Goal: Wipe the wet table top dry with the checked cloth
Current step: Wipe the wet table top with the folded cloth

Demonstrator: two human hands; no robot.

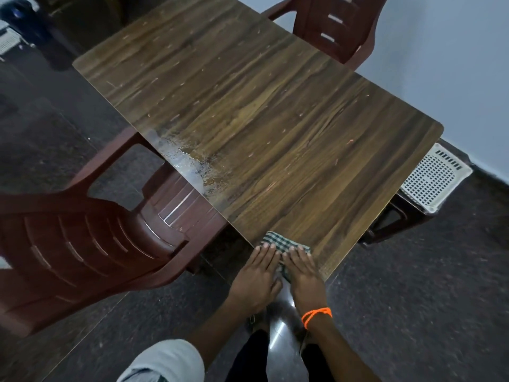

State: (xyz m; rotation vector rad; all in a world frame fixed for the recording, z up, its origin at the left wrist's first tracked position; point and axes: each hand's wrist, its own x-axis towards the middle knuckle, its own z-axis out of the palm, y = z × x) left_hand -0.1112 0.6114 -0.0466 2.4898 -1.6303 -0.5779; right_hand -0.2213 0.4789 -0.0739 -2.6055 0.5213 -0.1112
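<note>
Left hand (257, 274) and right hand (303, 271) flat, fingers stretched out, pressing the checked cloth (283, 245) on the near corner of the table (275, 119). Best to push forward-left with even pressure toward the wet patch (190, 164). Brown chair (91, 238) left, white basket (435, 180) right, dark floor.

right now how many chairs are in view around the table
2. One dark red plastic chair stands at the table's left side, its seat tucked under the wet edge. The other chair is at the far side near the wall. More may be hidden beneath the table.
</note>
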